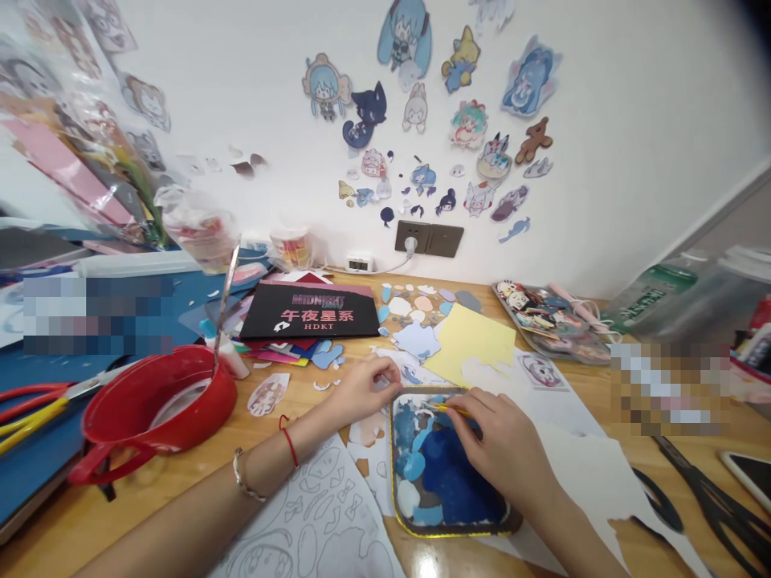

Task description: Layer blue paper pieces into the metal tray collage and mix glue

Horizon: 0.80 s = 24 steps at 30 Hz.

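A rounded tray (394, 466) with a yellow-edged rim holds blue, light blue, grey and white cut paper pieces, among them a large dark blue piece (458, 474). My right hand (499, 437) is over its right side, fingers closed round a thin yellow tool (449, 408). The tool's tip points left, at small white pieces (425, 411) in the upper part. My left hand (367, 389) is at the upper left corner, thumb and fingers pinched together; what they grip, if anything, is too small to make out. Under my left forearm lies a line-drawn sheet (319, 514).
A red pot (162, 401) and scissors (51, 401) are at left. Behind my hands lie a black card box (310, 311), yellow paper (473, 345) and loose cutouts (415, 305). A tray of stickers (548, 321), black scissors (711, 498) and a phone (750, 482) are at right.
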Available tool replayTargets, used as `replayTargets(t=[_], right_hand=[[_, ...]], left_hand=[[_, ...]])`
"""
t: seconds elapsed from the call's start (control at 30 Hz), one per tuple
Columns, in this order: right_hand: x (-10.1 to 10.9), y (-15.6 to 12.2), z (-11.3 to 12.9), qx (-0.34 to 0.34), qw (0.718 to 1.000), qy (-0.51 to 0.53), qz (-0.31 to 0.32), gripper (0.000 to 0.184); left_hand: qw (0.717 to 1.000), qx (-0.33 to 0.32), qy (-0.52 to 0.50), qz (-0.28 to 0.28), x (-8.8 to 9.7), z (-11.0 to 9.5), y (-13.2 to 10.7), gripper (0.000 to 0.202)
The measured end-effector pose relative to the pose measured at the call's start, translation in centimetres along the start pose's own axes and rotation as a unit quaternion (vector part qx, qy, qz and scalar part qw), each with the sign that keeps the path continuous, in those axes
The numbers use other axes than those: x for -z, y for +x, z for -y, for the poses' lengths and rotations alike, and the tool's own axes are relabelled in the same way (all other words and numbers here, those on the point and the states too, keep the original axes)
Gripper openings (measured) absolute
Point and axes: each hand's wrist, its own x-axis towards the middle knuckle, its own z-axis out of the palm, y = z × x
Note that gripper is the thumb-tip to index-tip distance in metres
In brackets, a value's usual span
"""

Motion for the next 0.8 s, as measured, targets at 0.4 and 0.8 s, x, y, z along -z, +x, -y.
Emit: replayTargets(t=[0.4, 0.8], right_hand=[[-0.08, 0.02, 0.17, 0.063, 0.998, -0.006, -0.008, 0.014], [-0.65, -0.08, 0.7, 0.104, 0.991, -0.073, -0.041, 0.022]], left_hand=[[1.0, 0.001, -0.005, -0.001, -0.12, 0.1, -0.06, 0.002], [1.0, 0.001, 0.006, -0.006, -0.02, -0.01, -0.08, 0.002]])
